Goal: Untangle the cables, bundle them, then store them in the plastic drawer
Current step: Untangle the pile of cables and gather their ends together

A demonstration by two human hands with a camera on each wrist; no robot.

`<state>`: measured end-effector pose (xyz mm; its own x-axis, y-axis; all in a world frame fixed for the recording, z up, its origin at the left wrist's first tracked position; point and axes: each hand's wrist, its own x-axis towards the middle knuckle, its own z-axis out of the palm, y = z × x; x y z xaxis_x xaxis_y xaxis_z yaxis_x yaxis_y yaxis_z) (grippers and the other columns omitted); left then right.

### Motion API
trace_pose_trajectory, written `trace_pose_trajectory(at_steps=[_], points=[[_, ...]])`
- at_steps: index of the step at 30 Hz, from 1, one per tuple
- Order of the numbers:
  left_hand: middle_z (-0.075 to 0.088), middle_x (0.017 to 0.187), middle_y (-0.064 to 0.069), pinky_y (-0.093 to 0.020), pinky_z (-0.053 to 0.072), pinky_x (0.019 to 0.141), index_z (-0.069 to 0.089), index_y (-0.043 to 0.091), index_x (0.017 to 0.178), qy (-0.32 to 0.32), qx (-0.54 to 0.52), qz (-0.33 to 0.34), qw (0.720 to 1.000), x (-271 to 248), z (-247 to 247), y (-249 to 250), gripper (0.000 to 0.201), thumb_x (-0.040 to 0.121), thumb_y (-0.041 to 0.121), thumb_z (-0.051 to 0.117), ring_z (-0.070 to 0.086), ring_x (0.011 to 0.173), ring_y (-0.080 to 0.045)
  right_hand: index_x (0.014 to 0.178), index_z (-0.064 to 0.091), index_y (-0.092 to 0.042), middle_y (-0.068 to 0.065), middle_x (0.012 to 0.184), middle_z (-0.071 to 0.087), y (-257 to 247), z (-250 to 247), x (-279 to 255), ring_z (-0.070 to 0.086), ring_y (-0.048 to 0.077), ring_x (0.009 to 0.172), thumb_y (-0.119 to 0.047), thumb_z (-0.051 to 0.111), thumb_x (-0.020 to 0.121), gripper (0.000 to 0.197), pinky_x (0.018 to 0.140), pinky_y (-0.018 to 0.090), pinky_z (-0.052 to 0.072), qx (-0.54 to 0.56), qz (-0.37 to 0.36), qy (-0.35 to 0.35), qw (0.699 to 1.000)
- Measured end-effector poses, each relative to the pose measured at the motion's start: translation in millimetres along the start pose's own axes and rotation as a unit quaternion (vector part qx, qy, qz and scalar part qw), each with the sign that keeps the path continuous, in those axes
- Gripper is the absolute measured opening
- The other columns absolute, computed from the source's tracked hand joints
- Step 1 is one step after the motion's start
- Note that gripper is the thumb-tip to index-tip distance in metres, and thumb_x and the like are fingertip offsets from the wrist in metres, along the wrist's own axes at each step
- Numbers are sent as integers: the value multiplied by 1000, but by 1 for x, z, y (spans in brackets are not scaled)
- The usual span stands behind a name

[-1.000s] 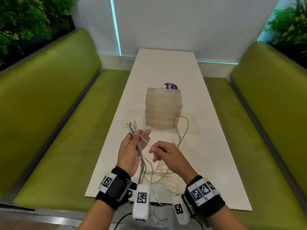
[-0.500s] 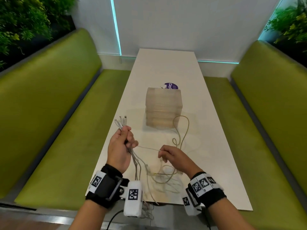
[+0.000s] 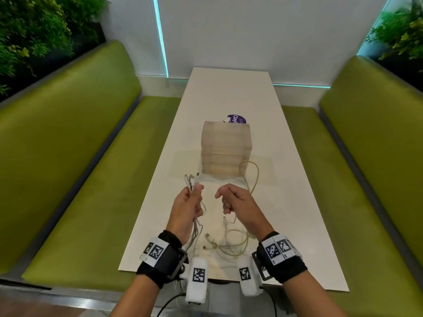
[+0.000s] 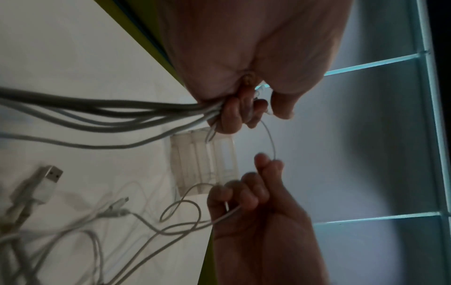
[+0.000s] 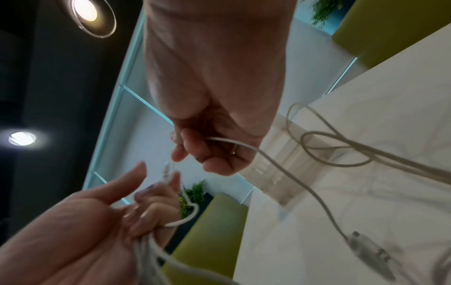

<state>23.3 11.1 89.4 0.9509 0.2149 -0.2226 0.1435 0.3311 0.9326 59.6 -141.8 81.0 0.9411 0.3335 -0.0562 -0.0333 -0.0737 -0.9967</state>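
Note:
My left hand (image 3: 191,203) (image 4: 244,108) grips a bunch of white cables (image 3: 195,227) (image 4: 109,113) above the table; their plug ends (image 3: 191,178) stick up past the fingers. A thin white cable (image 3: 209,180) (image 4: 269,137) arcs from that bunch to my right hand (image 3: 231,197) (image 5: 207,152), which holds it in curled fingers. More tangled cables (image 3: 231,244) with USB plugs (image 4: 47,180) lie on the table under both hands. A beige cable loop (image 3: 251,175) lies beside the translucent plastic drawer unit (image 3: 226,149).
The white table (image 3: 229,92) runs away between two green benches (image 3: 75,161) (image 3: 366,156). A purple round sticker (image 3: 237,118) shows behind the drawer unit. Wall plants are at both upper corners.
My right hand rose from the table, pulling a thin cable up toward the left hand. The left hand shifted right and slightly toward the drawer unit with its bunch.

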Motion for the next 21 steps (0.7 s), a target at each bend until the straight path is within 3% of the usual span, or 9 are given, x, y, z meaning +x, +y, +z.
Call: trace_pose_trajectory(at_steps=[3,7,9,12,14,17,19,21], points=[[31,59,5,-22,27,49,52,9,98,-12,-11,-5,1000,-2,8,-3,37,81,41,62,26,52,-10,81,66,-15,-5,58,42,-7,7,-5,41,15,56,-23,49,99,26,58,25,39,-47,-22,-34,998],[37,51,6,-17,35,44,58,9,84,-8,-29,-20,999,-4,14,0,19,94,25,53,36,47,-8,73,65,-25,-1,62,45,-8,14,-9,38,12,56,-24,50,97,28,56,25,36,-105,-14,-68,992],[29,51,6,-17,29,41,52,11,76,2,-45,-18,999,-3,12,3,23,96,23,51,27,45,-8,72,63,-25,-7,58,43,-7,13,-10,37,10,55,-27,51,97,28,55,23,36,-119,-3,-80,990],[26,51,7,-18,20,40,53,10,77,13,-109,-16,994,3,1,14,24,97,22,48,21,43,-7,76,64,-21,-15,53,45,-4,5,-11,40,5,55,-31,50,97,28,62,25,38,-175,16,-97,980],[26,52,7,-18,19,40,55,9,82,7,-85,-3,996,4,-6,20,22,96,24,50,20,43,-7,79,65,-17,-21,55,51,-4,0,-13,44,-2,56,-29,49,97,27,65,21,38,-191,7,-86,978],[24,54,7,-19,22,41,53,8,89,-27,24,-2,999,-4,-7,16,28,89,35,58,19,46,-9,81,66,-17,-20,61,54,-11,2,-12,46,-1,60,-25,50,97,24,63,16,37,-191,-38,-71,978],[29,55,4,-19,23,42,54,8,84,-48,60,-18,997,-9,-3,10,34,82,41,62,21,46,-9,80,66,-21,-17,66,59,-15,8,-9,49,0,64,-24,52,96,21,65,17,40,-211,-57,-93,972],[35,56,-1,-19,25,42,57,10,77,-38,55,-19,998,-12,1,7,29,86,37,61,26,46,-10,81,67,-20,-14,70,62,-17,12,-8,53,1,66,-24,54,95,20,67,17,41,-226,-60,-115,965]])
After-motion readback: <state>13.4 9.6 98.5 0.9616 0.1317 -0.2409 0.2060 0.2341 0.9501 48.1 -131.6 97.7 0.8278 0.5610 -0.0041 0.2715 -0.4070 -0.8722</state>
